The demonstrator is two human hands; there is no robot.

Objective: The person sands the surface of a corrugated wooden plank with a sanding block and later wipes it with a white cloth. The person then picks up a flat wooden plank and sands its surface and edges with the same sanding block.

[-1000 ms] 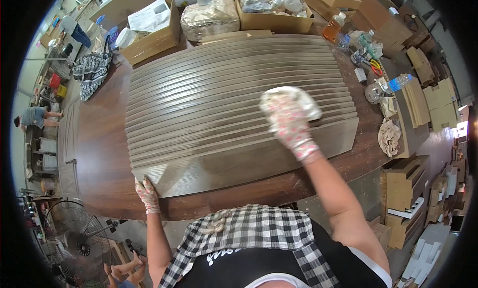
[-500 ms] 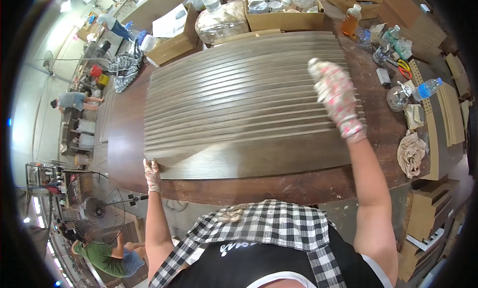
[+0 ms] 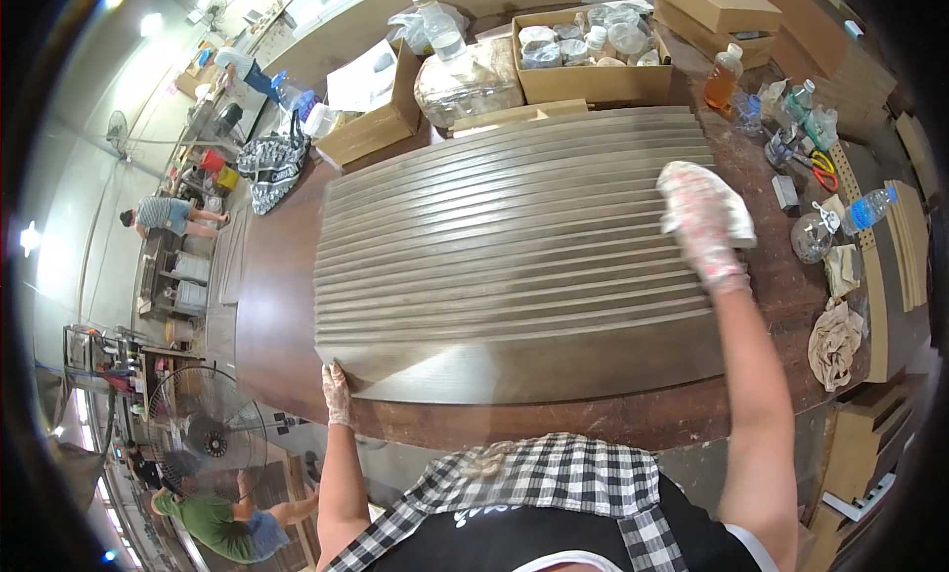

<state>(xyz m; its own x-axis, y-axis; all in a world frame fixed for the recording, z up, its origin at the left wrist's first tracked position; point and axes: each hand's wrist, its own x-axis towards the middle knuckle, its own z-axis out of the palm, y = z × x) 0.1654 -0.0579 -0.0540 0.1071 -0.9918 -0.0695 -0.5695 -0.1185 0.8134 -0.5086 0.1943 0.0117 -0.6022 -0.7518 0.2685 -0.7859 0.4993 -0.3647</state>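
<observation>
Long grey-brown wooden boards [image 3: 514, 236] lie overlapped in a stepped row across the table, the nearest board [image 3: 554, 364] showing its full width. My right hand [image 3: 704, 231], in a white glove with a pink pattern, is at the right ends of the boards. It is closed on a white cloth [image 3: 737, 214] that sticks out beside the fingers and lies against the boards. My left hand [image 3: 337, 396], in a similar patterned glove, holds the near left corner of the nearest board. Its fingertips are at the board's end; part of the grip is hidden.
A dark red-brown table [image 3: 282, 285] carries the boards. At the back stand a carton of jars [image 3: 593, 81] and an open box [image 3: 381, 117]. Bottles, scissors [image 3: 823, 172] and a crumpled rag [image 3: 835, 345] lie at the right. A standing fan [image 3: 210, 429] is at the left; other people work beyond.
My right hand has moved toward me and slightly right on the boards, and the white cloth now shows beside it. My left hand stays at the corner. The whole view has shifted slightly.
</observation>
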